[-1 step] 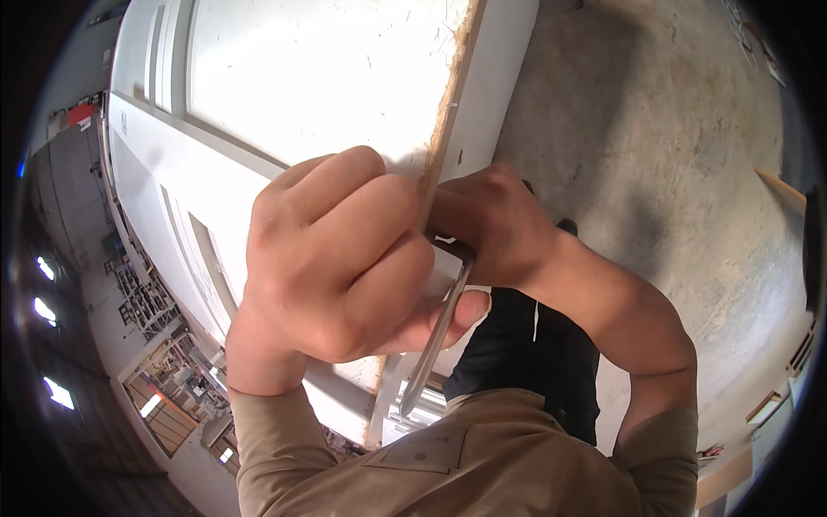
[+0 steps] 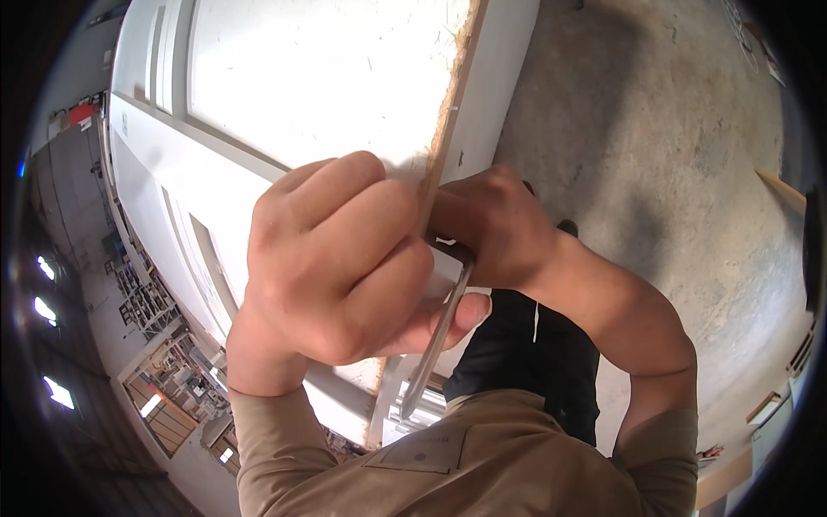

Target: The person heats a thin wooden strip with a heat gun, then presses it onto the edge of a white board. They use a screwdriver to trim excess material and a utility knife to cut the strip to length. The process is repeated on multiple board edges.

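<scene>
My left hand is closed at the raw, chipped edge of a large white panel, its fingers curled and its thumb stretched out below. Across that thumb runs a thin, shiny, bent strip; it slants down toward my body. My right hand is bent inward beside the panel's edge, close to the strip's upper bend. Its fingers are mostly hidden behind my left hand and the edge, so what they hold does not show. The left fingertips and whatever lies inside them are hidden too.
Further white panels with raised frames lie to the left. My dark trousers are close below the hands. Concrete floor stretches away on the right, with boards near the right rim. Shelves of clutter stand at the lower left.
</scene>
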Available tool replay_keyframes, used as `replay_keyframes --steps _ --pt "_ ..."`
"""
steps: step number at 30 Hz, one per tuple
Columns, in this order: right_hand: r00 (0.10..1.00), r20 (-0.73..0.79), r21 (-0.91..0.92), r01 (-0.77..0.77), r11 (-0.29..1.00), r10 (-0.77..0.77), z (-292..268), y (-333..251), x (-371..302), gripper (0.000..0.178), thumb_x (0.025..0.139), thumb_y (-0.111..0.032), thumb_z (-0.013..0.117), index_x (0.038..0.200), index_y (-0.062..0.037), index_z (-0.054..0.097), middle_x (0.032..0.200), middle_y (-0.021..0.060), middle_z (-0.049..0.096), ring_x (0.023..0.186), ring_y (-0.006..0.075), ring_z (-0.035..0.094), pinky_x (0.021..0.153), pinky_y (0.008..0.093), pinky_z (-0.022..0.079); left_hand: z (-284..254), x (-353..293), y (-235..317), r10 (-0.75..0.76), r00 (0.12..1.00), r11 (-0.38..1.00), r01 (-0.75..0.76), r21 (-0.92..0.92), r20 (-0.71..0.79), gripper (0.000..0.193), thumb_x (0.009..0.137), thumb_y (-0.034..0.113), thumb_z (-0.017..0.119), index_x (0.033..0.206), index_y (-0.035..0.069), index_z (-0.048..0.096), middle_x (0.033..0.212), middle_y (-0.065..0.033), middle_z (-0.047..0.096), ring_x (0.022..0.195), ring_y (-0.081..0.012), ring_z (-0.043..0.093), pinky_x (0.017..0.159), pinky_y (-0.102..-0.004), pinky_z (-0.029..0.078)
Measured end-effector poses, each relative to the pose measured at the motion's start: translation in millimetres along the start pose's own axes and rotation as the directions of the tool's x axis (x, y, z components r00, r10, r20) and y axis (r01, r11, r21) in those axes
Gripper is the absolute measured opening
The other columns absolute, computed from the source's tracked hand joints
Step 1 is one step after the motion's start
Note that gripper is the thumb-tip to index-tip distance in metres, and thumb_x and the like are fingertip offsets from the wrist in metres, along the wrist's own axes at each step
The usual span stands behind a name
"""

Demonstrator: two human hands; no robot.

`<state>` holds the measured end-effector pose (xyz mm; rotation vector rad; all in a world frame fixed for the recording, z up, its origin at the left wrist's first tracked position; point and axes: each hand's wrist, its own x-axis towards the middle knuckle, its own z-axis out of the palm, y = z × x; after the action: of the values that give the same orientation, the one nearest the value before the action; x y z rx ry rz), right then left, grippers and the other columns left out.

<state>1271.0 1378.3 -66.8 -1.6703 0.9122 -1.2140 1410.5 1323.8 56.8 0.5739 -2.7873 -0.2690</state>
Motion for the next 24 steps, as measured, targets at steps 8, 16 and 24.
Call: replay_keyframes --steps 8,16,24 --pt "0.999 -0.04 -0.133 0.019 0.991 -0.025 6 4 2 0.014 0.068 -0.014 0.073 0.069 -0.0092 0.06 0.061 0.0064 0.063 0.052 0.028 0.064 0.05 0.0377 0.052 3 -5 -1 0.05 0.998 0.996 -0.054 -0.072 -0.049 0.052 0.076 0.05 0.078 0.061 0.004 0.059 0.058 -0.002 0.048 0.052 -0.0171 0.052 0.045 -0.0295 0.04" --pt "0.99 -0.13 0.117 -0.031 0.993 0.046 22 -4 -41 0.02 0.064 -0.008 0.073 0.067 -0.0098 0.054 0.054 0.004 0.053 0.048 0.0249 0.058 0.046 0.037 0.045 -3 -5 -4 0.035 0.998 0.991 -0.028 -0.13 0.051 0.076 0.057 0.08 0.073 0.062 0.005 0.057 0.06 -0.0008 0.046 0.051 -0.0159 0.05 0.044 -0.0294 0.037" --pt "0.997 -0.071 -0.043 0.0 0.999 -0.004 29 -2 -35 0.023 0.062 -0.014 0.073 0.072 -0.0099 0.052 0.057 0.0051 0.055 0.05 0.0274 0.058 0.045 0.0386 0.045 4 -5 -7 0.119 0.992 0.984 -0.115 -0.137 0.028 0.073 0.061 0.076 0.072 0.064 0.005 0.056 0.062 -0.0023 0.046 0.054 -0.018 0.053 0.043 -0.0303 0.039"
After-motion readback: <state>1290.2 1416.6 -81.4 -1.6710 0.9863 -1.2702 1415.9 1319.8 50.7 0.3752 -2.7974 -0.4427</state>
